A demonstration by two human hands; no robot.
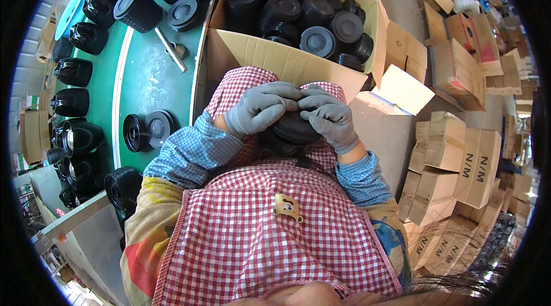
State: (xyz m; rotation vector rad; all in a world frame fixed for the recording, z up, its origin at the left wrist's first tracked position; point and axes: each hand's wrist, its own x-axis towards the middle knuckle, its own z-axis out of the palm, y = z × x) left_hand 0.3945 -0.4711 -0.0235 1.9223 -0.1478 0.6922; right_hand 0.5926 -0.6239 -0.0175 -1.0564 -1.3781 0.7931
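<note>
In my lap, over a red checked apron [275,243], I hold a black round plastic piece [293,129], partly hidden by my fingers. My left hand [257,108], in a grey glove, has its fingers curled on the piece's upper left. My right hand [328,117], gloved alike, grips its upper right side with bent fingers, close beside the left. Just beyond my hands stands an open cardboard box [252,48] holding several black round lids and stacks [317,42].
A green table [126,59] at left bears black kettle-like bodies [73,72], stacked black discs [138,9], loose lids [158,131] and a metal bar [171,49]. Several cardboard cartons [436,174] are piled at right, with open flaps [402,91] near the box.
</note>
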